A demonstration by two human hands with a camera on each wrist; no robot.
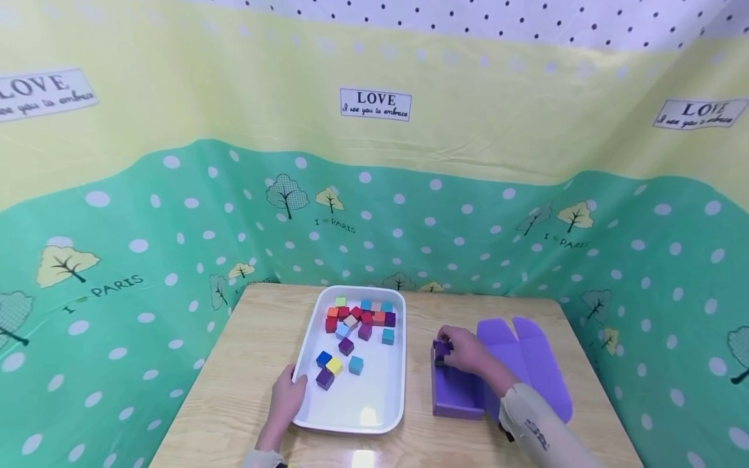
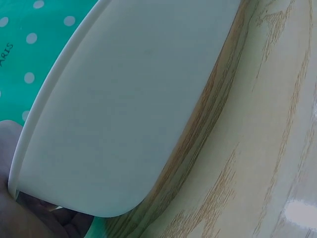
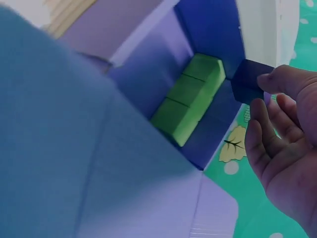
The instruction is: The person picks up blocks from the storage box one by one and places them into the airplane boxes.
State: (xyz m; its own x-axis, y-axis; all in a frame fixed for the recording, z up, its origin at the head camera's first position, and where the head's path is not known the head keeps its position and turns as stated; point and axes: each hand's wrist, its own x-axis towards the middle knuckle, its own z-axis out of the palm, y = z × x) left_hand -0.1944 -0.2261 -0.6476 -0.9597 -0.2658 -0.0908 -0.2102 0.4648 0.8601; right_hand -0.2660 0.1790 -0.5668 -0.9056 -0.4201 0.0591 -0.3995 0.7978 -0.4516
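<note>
My left hand (image 1: 287,393) grips the left rim of a white tray (image 1: 386,396) near its front corner. In the left wrist view the fingers (image 2: 29,218) curl beneath the tray's edge. Between thumb and fingertips, my right hand (image 3: 285,134) pinches a dark purple cube (image 3: 250,82) at the far end of an open purple box (image 3: 143,69). Inside that box lies a row of green cubes (image 3: 190,91), with dark squares beside it. Coloured cubes lie loose in the tray, among them a yellow cube (image 1: 334,366) and a blue cube (image 1: 324,359).
The box's purple lid (image 1: 538,364) lies folded out to the right on the wooden table (image 1: 234,364). More cubes, many of them red, cluster toward the tray's far end. A green and yellow printed curtain (image 1: 374,227) surrounds the table at the back and sides.
</note>
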